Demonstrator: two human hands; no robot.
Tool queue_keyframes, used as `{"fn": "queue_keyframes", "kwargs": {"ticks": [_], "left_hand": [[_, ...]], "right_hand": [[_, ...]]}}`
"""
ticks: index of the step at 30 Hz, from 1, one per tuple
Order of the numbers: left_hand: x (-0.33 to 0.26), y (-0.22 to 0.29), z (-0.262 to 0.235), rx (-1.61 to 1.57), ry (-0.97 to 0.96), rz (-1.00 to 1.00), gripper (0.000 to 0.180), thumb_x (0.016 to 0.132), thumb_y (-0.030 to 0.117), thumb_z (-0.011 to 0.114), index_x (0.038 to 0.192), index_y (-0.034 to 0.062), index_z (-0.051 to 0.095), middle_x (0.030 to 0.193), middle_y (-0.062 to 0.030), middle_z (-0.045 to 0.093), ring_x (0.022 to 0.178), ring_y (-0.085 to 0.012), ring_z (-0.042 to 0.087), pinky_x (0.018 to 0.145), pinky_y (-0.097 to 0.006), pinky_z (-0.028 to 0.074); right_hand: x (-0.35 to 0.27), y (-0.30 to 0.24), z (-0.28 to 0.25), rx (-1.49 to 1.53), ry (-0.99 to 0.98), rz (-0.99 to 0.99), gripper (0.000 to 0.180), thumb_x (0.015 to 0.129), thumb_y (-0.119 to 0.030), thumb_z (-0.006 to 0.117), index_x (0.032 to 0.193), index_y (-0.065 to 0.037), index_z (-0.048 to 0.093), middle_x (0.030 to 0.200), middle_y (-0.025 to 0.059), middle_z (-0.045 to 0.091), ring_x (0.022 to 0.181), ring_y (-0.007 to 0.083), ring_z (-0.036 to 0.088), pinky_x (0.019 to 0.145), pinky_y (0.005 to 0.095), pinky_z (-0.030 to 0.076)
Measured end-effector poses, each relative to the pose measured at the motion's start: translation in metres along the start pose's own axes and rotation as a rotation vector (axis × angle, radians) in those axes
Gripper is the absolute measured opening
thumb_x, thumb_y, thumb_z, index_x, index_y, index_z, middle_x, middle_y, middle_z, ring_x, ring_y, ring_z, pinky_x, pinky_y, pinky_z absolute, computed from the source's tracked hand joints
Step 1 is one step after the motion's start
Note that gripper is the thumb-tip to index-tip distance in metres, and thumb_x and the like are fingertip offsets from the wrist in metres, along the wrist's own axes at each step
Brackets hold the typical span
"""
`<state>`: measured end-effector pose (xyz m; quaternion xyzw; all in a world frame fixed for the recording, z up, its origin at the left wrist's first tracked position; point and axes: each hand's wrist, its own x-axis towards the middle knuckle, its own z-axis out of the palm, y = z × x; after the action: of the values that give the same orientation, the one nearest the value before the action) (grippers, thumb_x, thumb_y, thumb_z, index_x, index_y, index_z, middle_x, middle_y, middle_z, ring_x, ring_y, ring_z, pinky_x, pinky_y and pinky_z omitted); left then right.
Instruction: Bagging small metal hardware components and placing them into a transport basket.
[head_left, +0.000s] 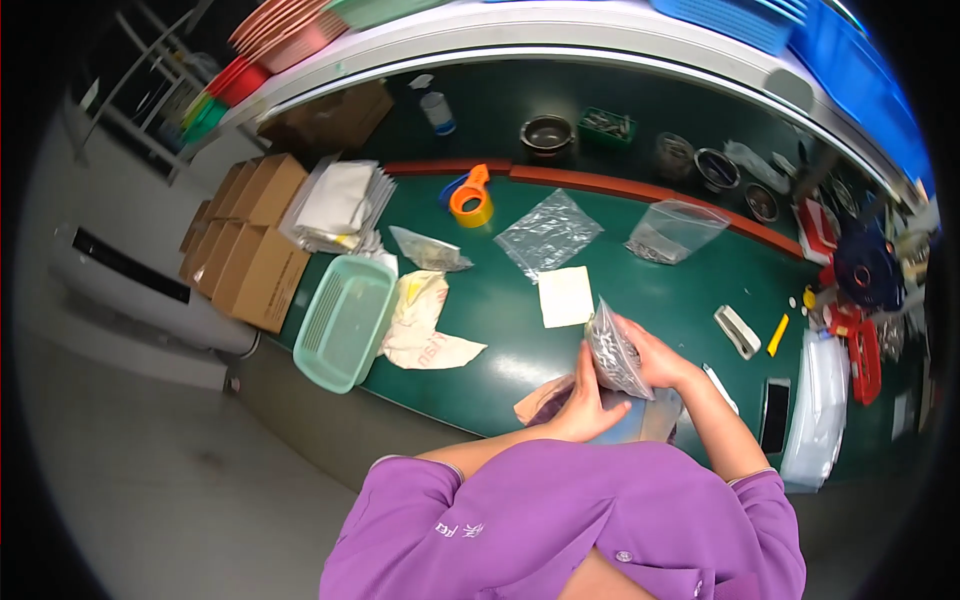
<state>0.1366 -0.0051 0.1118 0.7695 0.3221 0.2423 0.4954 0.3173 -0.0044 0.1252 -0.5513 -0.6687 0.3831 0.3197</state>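
Between my two hands is a clear plastic bag (616, 358) filled with small grey metal pieces, too small to name exactly. My right hand (655, 360) is closed around its right side. My left hand (582, 405) presses against the left side, fingers pointing up and thumb below the bag. Just past the bag lies a square cream paper (566, 297) on the green table (480, 320). Under my left hand are a brown paper piece and something dark, partly covered by the hand.
A pale green basket (345, 320) and crumpled cream sheet (425, 330) lie left, beside cardboard boxes (245, 250). Beyond are an orange tape dispenser (470, 200), flat plastic bag (550, 232) and zip bag (680, 230). At right: a stapler (737, 332), yellow cutter (777, 335), phone (775, 415).
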Motion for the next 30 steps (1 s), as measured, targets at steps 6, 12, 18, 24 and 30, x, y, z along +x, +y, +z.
{"fn": "queue_keyframes", "kwargs": {"ticks": [6,12,18,24,30], "left_hand": [[-0.010,-0.057,-0.019,-0.144,-0.306,-0.044,0.088,0.072,0.011,0.062,0.133,-0.0010,-0.001,0.130,-0.0238,0.024,0.115,-0.0304,0.039,0.094,-0.036,0.035],[0.034,-0.073,-0.079,0.057,-0.108,-0.015,0.067,0.067,0.006,0.062,0.125,0.0019,0.030,0.117,-0.0184,0.039,0.103,-0.0283,0.047,0.088,-0.035,0.039],[0.059,-0.078,-0.070,-0.202,-0.123,-0.140,0.033,0.079,0.003,0.053,0.112,0.0017,0.046,0.110,-0.0123,0.050,0.099,-0.0185,0.052,0.084,-0.029,0.042],[0.038,-0.075,-0.067,-0.393,-0.099,-0.303,0.021,0.084,0.006,0.050,0.105,0.0011,0.050,0.097,-0.0074,0.058,0.091,-0.0128,0.054,0.081,-0.026,0.043],[0.047,-0.043,-0.129,-0.477,0.220,-0.259,0.034,0.085,0.017,0.054,0.113,0.0018,0.044,0.097,-0.0045,0.053,0.080,-0.0108,0.054,0.070,-0.022,0.044]], "right_hand": [[-0.006,0.061,0.027,-0.047,-0.033,0.013,0.076,0.065,-0.010,0.066,0.131,-0.011,0.029,0.132,0.0171,0.031,0.122,0.0299,0.031,0.101,0.0338,0.027],[-0.009,0.014,-0.015,-0.427,0.353,0.069,0.060,0.059,0.012,0.046,0.116,-0.007,0.048,0.115,0.0149,0.049,0.107,0.0326,0.045,0.092,0.0367,0.037],[0.035,-0.015,-0.114,-0.836,0.802,0.043,0.036,0.060,0.000,0.062,0.094,-0.010,0.056,0.107,0.0100,0.049,0.104,0.0296,0.045,0.088,0.0384,0.038],[0.060,0.028,-0.158,-1.033,0.442,0.251,0.015,0.061,-0.015,0.066,0.073,-0.009,0.061,0.091,0.0075,0.057,0.099,0.0240,0.050,0.088,0.0432,0.037],[0.101,-0.113,-0.112,-0.951,0.277,-0.094,0.009,0.060,-0.009,0.062,0.068,-0.007,0.059,0.069,0.0078,0.055,0.066,0.0268,0.056,0.060,0.0358,0.046]]}}
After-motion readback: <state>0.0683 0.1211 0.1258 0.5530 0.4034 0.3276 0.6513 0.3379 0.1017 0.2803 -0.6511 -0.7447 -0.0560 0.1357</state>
